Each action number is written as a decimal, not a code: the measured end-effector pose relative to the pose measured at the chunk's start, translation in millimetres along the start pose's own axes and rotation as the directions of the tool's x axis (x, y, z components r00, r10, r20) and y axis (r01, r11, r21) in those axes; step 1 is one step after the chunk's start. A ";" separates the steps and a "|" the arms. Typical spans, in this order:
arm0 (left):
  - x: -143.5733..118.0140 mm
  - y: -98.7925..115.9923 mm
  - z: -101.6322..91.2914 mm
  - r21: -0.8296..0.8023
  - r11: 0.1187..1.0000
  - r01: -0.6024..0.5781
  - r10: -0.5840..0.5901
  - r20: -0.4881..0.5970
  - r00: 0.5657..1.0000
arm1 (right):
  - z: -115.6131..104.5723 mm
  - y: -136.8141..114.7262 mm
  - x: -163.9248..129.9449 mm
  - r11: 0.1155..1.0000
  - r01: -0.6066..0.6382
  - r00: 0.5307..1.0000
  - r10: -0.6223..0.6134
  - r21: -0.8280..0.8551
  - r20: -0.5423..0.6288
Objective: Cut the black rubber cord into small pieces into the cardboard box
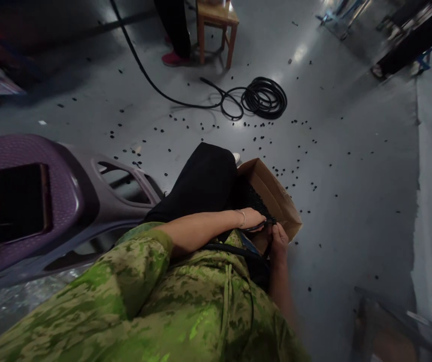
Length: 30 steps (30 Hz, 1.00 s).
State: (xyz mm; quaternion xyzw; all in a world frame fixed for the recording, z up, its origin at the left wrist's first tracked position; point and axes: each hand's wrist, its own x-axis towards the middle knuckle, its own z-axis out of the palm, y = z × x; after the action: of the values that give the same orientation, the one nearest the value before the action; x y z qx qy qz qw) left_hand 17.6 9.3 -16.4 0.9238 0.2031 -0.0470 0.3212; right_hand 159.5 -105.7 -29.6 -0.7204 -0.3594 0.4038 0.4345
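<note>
Two hands, left hand (252, 217) and right hand (279, 240), pinch one black cable (234, 248) (beside one cardboard box (276, 193)).

— Where are the hands?
— Left hand (252, 218) and right hand (279, 240) meet at a cardboard box (276, 198) of small black pieces (255, 200), fingers closed on a thin black piece.
— Beyond?
— A coiled black hose (263, 98) on grey floor (351, 176).

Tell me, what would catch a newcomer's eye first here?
Probably the green camouflage top filling the foreground, with the left hand and right hand meeting on a thin black piece at the mouth of a cardboard box of small black parts. Next, the black bits scattered across the grey floor, and a coiled black hose beyond. A purple plastic chair lies at left.
</note>
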 end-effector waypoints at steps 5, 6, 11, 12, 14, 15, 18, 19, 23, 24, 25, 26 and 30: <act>-2.2 2.0 -4.9 -0.007 1.000 -0.001 0.002 0.014 1.000 | -3.9 -4.1 1.5 0.999 -0.022 1.000 0.023 -0.036 0.011; -2.4 2.3 -5.4 -0.001 1.000 -0.002 0.002 0.017 1.000 | -4.6 -5.2 1.8 0.999 -0.028 0.999 0.029 -0.044 0.020; -3.8 4.1 -6.1 0.046 0.999 0.005 -0.007 0.028 1.000 | -7.7 -10.0 3.7 0.987 0.008 0.997 0.004 -0.159 0.071; -4.2 4.4 -6.0 0.055 0.998 0.010 -0.011 0.025 1.000 | -8.2 -10.3 4.4 0.983 0.024 0.997 -0.011 -0.181 0.071; -5.0 5.2 -5.9 0.070 0.997 0.014 -0.016 0.022 1.000 | -9.2 -9.6 6.2 0.978 0.049 0.997 -0.034 -0.201 0.076; -5.4 5.6 -6.0 0.078 0.997 0.015 -0.017 0.021 1.000 | -9.8 -8.5 7.2 0.976 0.058 0.996 -0.042 -0.208 0.084; -6.4 6.7 -6.5 0.113 0.993 0.014 -0.017 0.025 1.000 | -11.9 -4.3 10.0 0.963 0.088 0.993 -0.066 -0.255 0.095; -6.7 6.9 -6.6 0.125 0.992 0.013 -0.015 0.021 1.000 | -12.4 -2.9 10.6 0.956 0.100 0.993 -0.076 -0.278 0.095; -6.5 6.6 -4.8 0.133 0.991 0.006 -0.004 -0.017 1.000 | -12.9 0.2 11.7 0.944 0.129 0.989 -0.101 -0.305 0.107; -6.1 6.2 -3.7 0.125 0.992 0.006 -0.003 -0.025 1.000 | -12.8 0.6 12.0 0.941 0.136 0.988 -0.106 -0.311 0.111; -5.4 5.9 -2.4 0.117 0.993 0.006 -0.003 -0.031 1.000 | -12.6 0.8 12.3 0.934 0.145 0.987 -0.112 -0.326 0.117; -4.7 5.5 -1.1 0.108 0.994 0.009 -0.005 -0.037 0.999 | -12.6 1.1 12.9 0.924 0.157 0.985 -0.120 -0.349 0.124; -0.9 4.0 3.0 0.094 0.995 0.022 -0.017 -0.058 0.998 | -13.5 2.0 17.0 0.886 0.179 0.982 -0.137 -0.427 0.127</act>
State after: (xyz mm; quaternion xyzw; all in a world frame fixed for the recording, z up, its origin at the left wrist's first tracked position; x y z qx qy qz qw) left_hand 18.6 4.3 -16.3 0.9369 0.2188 -0.0331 0.2706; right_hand 179.0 -96.2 -32.1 -0.7481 -0.5181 0.3092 0.2764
